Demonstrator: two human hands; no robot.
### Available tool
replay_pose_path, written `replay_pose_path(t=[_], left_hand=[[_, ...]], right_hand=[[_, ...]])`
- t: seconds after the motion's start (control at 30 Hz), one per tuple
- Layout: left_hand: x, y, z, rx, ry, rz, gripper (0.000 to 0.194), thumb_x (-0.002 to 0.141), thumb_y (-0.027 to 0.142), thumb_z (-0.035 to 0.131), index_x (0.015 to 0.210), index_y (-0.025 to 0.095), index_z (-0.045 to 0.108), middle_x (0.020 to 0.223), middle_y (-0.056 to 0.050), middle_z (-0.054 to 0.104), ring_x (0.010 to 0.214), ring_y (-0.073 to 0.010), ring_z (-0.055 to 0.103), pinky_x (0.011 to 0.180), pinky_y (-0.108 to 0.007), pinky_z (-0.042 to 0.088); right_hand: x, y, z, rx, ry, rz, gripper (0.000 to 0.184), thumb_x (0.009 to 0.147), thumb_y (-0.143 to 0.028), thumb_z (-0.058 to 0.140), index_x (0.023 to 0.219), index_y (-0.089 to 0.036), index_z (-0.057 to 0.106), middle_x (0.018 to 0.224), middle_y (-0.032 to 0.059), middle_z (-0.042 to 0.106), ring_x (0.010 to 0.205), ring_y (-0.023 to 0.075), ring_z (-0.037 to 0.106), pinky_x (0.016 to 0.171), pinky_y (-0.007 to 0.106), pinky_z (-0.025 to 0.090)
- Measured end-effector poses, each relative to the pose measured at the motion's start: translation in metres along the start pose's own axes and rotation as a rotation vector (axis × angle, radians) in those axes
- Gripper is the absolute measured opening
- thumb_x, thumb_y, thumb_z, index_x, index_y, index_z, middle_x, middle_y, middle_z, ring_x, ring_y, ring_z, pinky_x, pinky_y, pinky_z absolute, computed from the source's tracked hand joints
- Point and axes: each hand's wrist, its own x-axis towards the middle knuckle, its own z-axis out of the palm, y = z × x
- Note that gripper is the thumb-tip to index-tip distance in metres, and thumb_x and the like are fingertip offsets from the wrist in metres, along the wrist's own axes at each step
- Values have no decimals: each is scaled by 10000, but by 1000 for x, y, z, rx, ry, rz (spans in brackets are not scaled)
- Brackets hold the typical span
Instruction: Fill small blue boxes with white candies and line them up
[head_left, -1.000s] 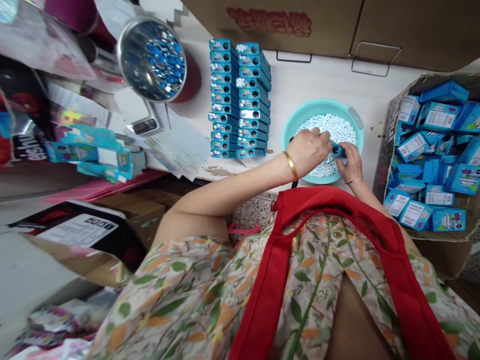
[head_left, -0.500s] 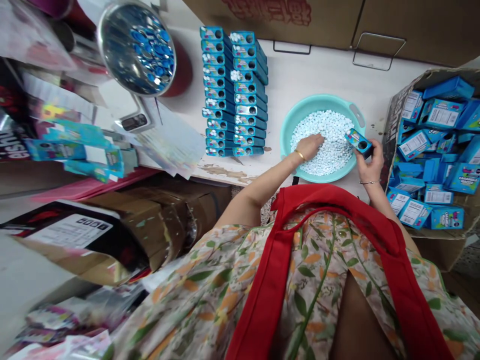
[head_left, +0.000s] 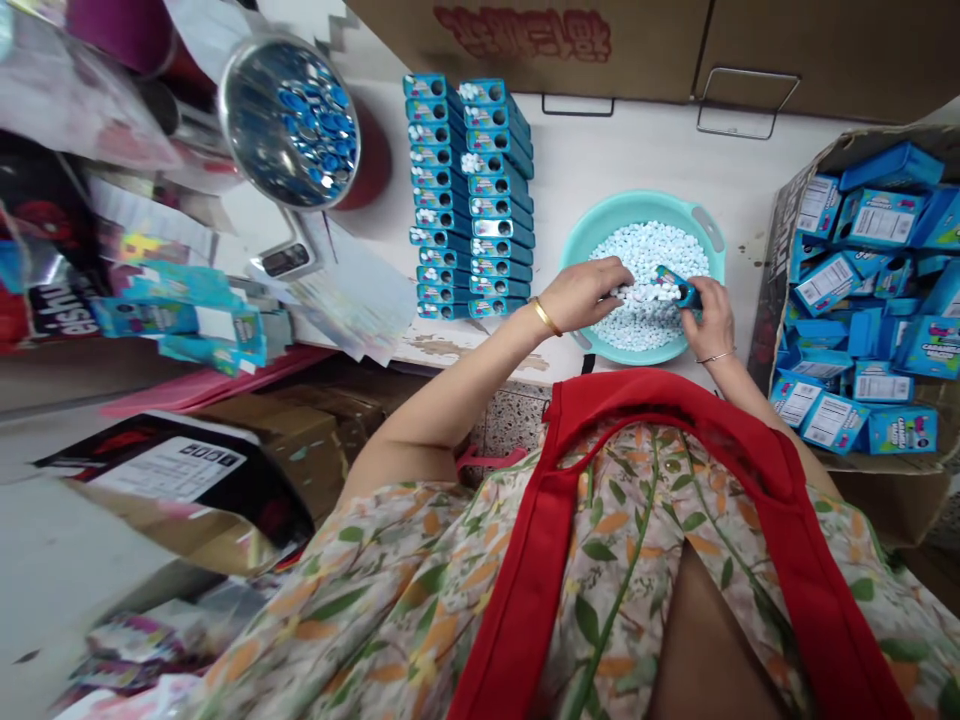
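Note:
A pale turquoise basin (head_left: 582, 240) is filled with small white candies (head_left: 645, 325). Over its right side my right hand (head_left: 711, 318) grips a small blue candy box (head_left: 667, 275), with white candies heaped on its upper face around the round hole. My left hand (head_left: 592, 290), a gold bangle at its wrist, is over the left part of the basin. Its fingers are curled together close to the candies; what they hold, if anything, is hidden.
Two rows of blue boxes (head_left: 439, 200) stand left of the basin. A metal bowl (head_left: 247, 120) holds blue foil pieces. At the right is a carton (head_left: 780, 250) full of blue boxes. A digital scale (head_left: 289, 258) and papers (head_left: 360, 300) lie left; brown cartons (head_left: 645, 60) stand behind.
My right hand has brought the candy box left, further over the basin, and candies now cover its top. My left hand has drawn back left, out of the candies, with its fingers curled.

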Motion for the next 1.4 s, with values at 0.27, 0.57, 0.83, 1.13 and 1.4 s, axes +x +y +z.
replay_pose_path(t=[0.27, 0.57, 0.83, 1.13, 1.4], left_hand=[[13, 84, -31, 337, -68, -137, 293, 1097, 153, 489, 1218, 163, 756, 1153, -164, 714, 1126, -297, 690, 874, -380, 523], [-2, 10, -2, 264, 124, -220, 255, 1089, 187, 491, 1202, 240, 713, 1170, -146, 704, 1093, -302, 641, 843, -415, 515], [37, -37, 111, 83, -106, -295, 379, 1019, 45, 441, 1271, 170, 696, 1344, -180, 719, 1220, -303, 658, 935, -405, 524], [21, -34, 89, -252, -41, -121, 338, 1004, 241, 590, 1324, 154, 652, 1353, -181, 722, 1186, -272, 684, 1072, -391, 525], [-5, 6, -2, 21, -17, -40, 301, 1013, 212, 575, 1291, 190, 690, 1250, -145, 724, 1144, -293, 691, 956, -398, 549]], right_hand=[[0, -12, 15, 41, -53, -85, 465, 933, -255, 543, 1390, -246, 622, 1344, 146, 737, 1287, 340, 680, 1146, 605, 600], [-8, 2, 11, 54, -3, -18, 414, 990, -366, 538, 1388, -268, 600, 1364, 155, 720, 1309, 361, 670, 1168, 648, 582], [-3, 8, -8, 90, 64, 69, 470, 1027, -539, 619, 1404, -264, 565, 1313, 134, 698, 1231, 337, 701, 1099, 616, 622], [-2, 16, -14, 82, 129, 98, 501, 1003, -538, 644, 1402, -248, 554, 1300, 143, 692, 1202, 330, 712, 1066, 593, 632], [-2, -6, 7, 9, -22, -5, 382, 999, -362, 533, 1364, -280, 609, 1350, 132, 719, 1298, 354, 678, 1158, 634, 588]])
